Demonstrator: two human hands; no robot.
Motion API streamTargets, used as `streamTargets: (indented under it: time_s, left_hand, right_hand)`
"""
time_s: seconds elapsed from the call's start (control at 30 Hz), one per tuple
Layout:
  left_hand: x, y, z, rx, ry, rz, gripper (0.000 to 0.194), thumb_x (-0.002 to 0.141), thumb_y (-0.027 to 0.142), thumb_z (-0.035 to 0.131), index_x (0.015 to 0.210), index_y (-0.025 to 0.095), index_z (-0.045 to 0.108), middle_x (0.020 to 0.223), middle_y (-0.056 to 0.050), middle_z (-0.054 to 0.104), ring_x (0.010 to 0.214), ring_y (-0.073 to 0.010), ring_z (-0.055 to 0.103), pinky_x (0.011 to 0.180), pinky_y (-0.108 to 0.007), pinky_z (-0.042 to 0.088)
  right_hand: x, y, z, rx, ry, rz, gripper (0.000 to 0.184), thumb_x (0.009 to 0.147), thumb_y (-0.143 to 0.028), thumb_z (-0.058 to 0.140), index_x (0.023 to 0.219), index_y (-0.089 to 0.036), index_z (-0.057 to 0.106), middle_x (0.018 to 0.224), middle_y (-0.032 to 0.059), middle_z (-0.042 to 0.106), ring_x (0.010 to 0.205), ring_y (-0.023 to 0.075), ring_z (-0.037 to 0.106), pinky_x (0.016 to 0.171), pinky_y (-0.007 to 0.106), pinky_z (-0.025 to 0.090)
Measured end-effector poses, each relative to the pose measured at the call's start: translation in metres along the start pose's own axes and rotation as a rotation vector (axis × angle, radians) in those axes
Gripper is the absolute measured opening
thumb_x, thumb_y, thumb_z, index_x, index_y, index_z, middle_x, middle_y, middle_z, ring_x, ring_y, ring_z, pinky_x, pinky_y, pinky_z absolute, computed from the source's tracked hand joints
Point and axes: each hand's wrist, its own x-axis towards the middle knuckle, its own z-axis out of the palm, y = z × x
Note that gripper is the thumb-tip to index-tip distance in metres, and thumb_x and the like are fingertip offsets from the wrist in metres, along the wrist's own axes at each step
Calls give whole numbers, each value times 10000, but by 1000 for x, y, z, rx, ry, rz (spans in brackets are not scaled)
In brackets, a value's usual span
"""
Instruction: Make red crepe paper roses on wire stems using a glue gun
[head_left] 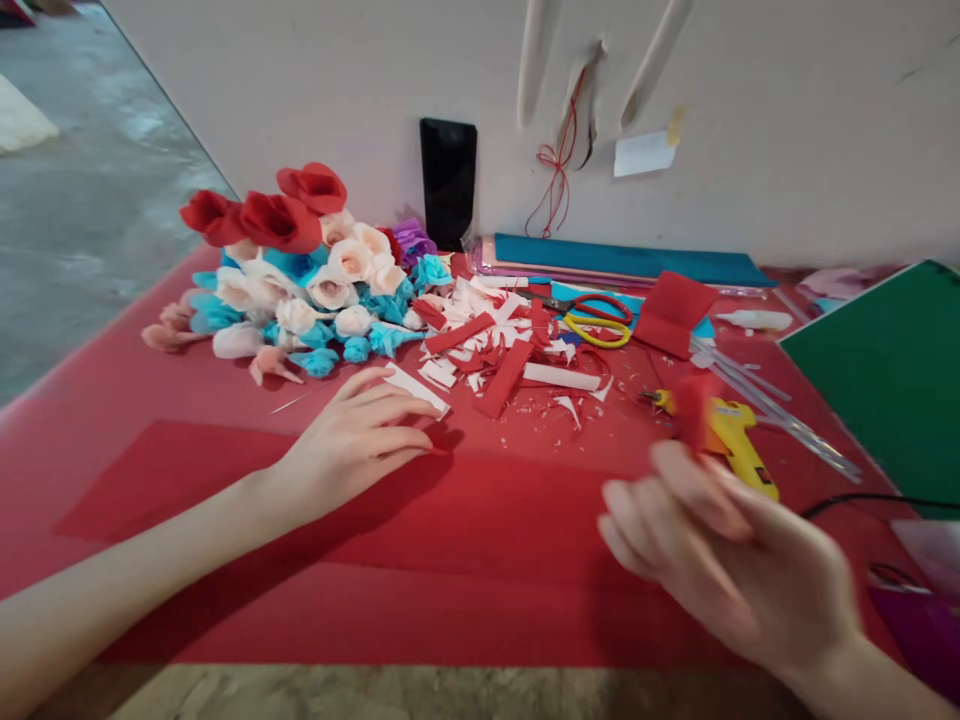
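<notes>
My right hand is raised at the right, smeared by motion, its fingers pinched on a small piece of red paper. My left hand rests with fingers spread and bent a little at the top edge of a long red paper sheet, which lies flat on the table. A white paper strip lies by its fingertips. A small bit of red paper shows beside the lower fingers; whether they touch it, I cannot tell. Behind the right hand lies a yellow glue gun.
Paper flowers are heaped at the back left. Paper scraps, scissors and a folded red paper lie mid-table. A black phone leans on the wall. Clear glue sticks and a green board are at right.
</notes>
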Motion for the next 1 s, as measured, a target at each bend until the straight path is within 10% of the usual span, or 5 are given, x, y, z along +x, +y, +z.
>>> streamTargets:
  time_s: [0.07, 0.33, 0.67, 0.83, 1.0]
  left_hand:
    - [1, 1, -2, -33, -46, -50, 138, 807, 149, 542, 753, 219, 648, 897, 2, 692, 863, -148, 605, 991, -393, 333]
    - [6, -5, -4, -117, -126, -261, 141, 867, 275, 435, 831, 166, 518, 740, -9, 622, 651, -124, 606, 608, -220, 484]
    - [54, 58, -36, -377, -166, -92, 28, 844, 236, 486, 841, 211, 497, 815, 39, 610, 758, -100, 617, 580, -152, 438]
    - [64, 80, -33, -501, -250, 36, 29, 840, 182, 508, 824, 207, 506, 728, 65, 610, 682, -66, 590, 603, -141, 447]
    - [59, 86, -16, -751, -122, -12, 343, 809, 253, 580, 1133, 202, 481, 1075, -39, 609, 1004, -132, 574, 871, -215, 467]
  right_hand:
    - [22, 17, 6, 277, -21, 165, 311, 918, -361, 269, 661, -203, 346, 504, -29, 416, 512, 113, 418, 542, 247, 387]
    - [38, 53, 11, 201, -48, 292, 279, 913, -351, 268, 717, -182, 373, 571, -7, 458, 501, 95, 408, 501, 222, 341]
    - [18, 6, 9, -555, -89, -150, 215, 903, -167, 382, 958, -199, 587, 1191, 65, 397, 935, 116, 476, 793, 220, 417]
    - [14, 9, 13, -664, -50, -320, 234, 877, -85, 395, 975, -199, 574, 941, 42, 531, 862, 114, 508, 742, 200, 433]
    - [9, 10, 10, -639, 71, -405, 251, 859, -59, 406, 993, -202, 562, 984, 42, 568, 849, 119, 537, 755, 211, 446]
